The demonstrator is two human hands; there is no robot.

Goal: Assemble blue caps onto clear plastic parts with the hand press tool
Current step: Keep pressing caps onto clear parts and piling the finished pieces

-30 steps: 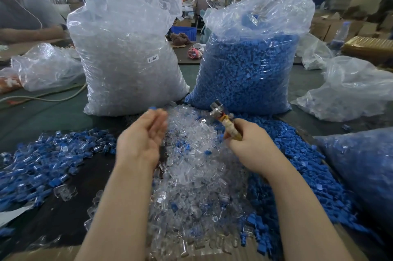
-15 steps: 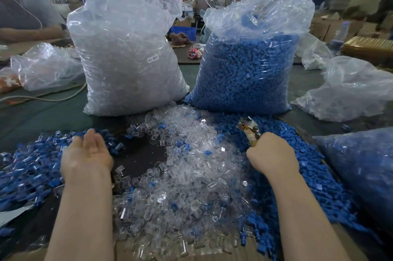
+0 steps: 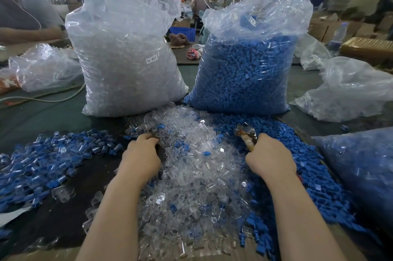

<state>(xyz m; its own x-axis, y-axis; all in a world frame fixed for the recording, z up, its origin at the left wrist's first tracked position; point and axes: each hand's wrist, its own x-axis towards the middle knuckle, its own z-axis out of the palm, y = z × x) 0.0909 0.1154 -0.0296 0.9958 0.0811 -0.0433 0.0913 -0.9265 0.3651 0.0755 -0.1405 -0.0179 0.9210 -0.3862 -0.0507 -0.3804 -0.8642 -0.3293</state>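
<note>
Our left hand [image 3: 141,155] curls into the clear parts [image 3: 191,175]; our right hand [image 3: 269,157] grips the press [image 3: 246,135]; two bags [image 3: 127,58] stand behind.

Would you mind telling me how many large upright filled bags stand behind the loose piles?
2: the bag of clear parts stands left, the bag of blue caps right, side by side. Other bags at the edges lie slumped.

A dark worktop [image 3: 32,116] is covered by loose piles: clear plastic parts [image 3: 191,165] are heaped in the middle, blue caps [image 3: 308,165] right of that heap, assembled pieces [image 3: 49,154] left of it. Behind the heap, two filled bags [image 3: 127,65] [image 3: 244,73] are stood upright.
</note>
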